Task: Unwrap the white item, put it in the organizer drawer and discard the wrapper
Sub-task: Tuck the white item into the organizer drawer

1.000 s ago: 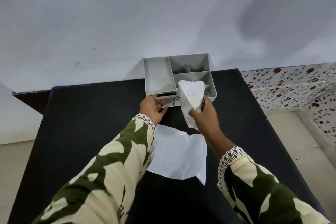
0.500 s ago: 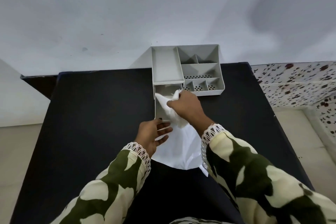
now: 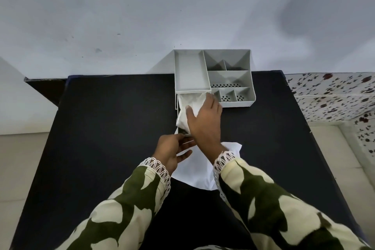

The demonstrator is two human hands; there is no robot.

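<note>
**A:** Where is the white item [image 3: 189, 107] right now?

**B:** It sits in the pulled-out drawer [image 3: 178, 105] of the grey organizer [image 3: 191, 71], just above the centre of the frame. The soft white bundle fills the drawer from its far end down toward the near end, where a dark gap shows.

**A:** And your right hand [image 3: 205, 124]?

**B:** It lies flat over the item, palm down, fingers spread and pointing toward the top of the frame. You are pressing on it rather than pinching it; the fingers are loose and wide, closed around nothing.

**A:** The left hand [image 3: 172, 150]?

**B:** It is at the near end of the drawer, just below centre. The thumb and fingers are bent close together at the drawer's front edge, but your right wrist covers part of them, so I cannot tell if they truly grip it.

**A:** The wrapper [image 3: 194, 168]?

**B:** The flat white sheet lies on the black table [image 3: 111, 128] below the drawer, partly under both of your wrists, one corner sticking out to the right of your right cuff.

**A:** The rest of the organizer?

**B:** It stands at the table's far edge against the pale wall [image 3: 142, 16], with a long tray on its left and small perforated compartments on its right.
</note>
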